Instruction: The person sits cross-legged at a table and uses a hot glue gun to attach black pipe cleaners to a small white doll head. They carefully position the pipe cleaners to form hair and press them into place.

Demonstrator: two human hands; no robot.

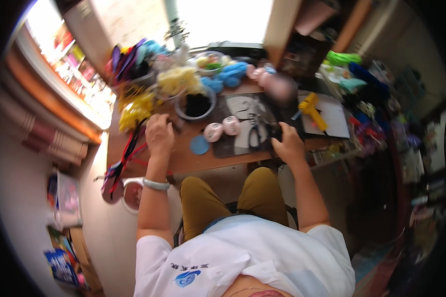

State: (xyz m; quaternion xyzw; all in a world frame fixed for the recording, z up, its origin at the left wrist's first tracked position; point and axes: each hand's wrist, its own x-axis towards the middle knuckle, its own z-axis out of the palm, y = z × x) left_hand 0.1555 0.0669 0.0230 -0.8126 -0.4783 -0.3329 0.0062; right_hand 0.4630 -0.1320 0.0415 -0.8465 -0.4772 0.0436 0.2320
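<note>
My left hand (159,134) rests near the left part of the table, fingers loosely extended, holding nothing that I can see. Beside it lie yellow fuzzy stems (136,108) and a bundle of red and black strips (125,154) that hangs over the table edge. My right hand (290,144) is at the right edge of a dark mat (223,149); its thumb and fingers curl around something dark and blurred. On the mat are scissors with dark handles (254,137) and a white sheet. Two round pink pieces (213,132) sit between my hands, near a blue disc (199,145).
A clear tub (179,112) with black contents stands behind the pink pieces. Right of the mat, a yellow glue gun (309,110) lies on a white sheet (336,119). Yellow, blue and pink craft bundles (228,74) crowd the back; more coloured materials (369,131) pile up at right.
</note>
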